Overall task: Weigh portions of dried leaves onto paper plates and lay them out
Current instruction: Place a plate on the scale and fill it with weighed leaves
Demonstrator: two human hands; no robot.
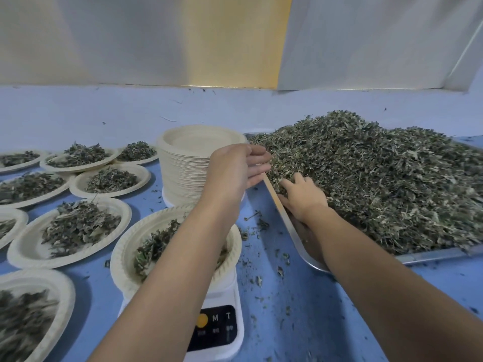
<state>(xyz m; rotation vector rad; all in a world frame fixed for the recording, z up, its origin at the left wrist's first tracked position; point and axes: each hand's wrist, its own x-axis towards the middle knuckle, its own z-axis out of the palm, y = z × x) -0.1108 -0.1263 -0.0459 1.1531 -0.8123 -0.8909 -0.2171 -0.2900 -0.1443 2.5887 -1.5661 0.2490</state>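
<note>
Step in hand: gathering a fresh pinch of leaves from the bulk pile to top up the plate being weighed.
Dried leaves (379,184): a big loose heap filling the metal tray (431,254), at right on the blue surface (300,322).
Plate on scale (122,259): a paper plate resting on the white scale (217,327), part-filled with leaves; the left forearm crosses over it.
Scale readout: hidden or too blurred to read, so the weight is unknown.
Left hand (232,173): raised at the tray's near-left corner, fingers (261,168) stretched loosely towards the heap, holding nothing visible.
Right hand (304,198): palm down on the edge of the heap, fingers (295,180) splayed with tips sunk into the leaves; no closed grasp shows yet.
Plate stack (188,165): a tall column of unused paper plates, just behind the scale and beside the tray.
Laid-out portions (78,226): several filled plates set close together at left.
Scatter: leaf crumbs on the surface between scale and tray.
Next move, judged: close the fingers round a small tuft, carry it across to the plate on the scale and release it gently, adding little by little until the target weight reads.
Risk, judged: light flakes spill easily in transit.
</note>
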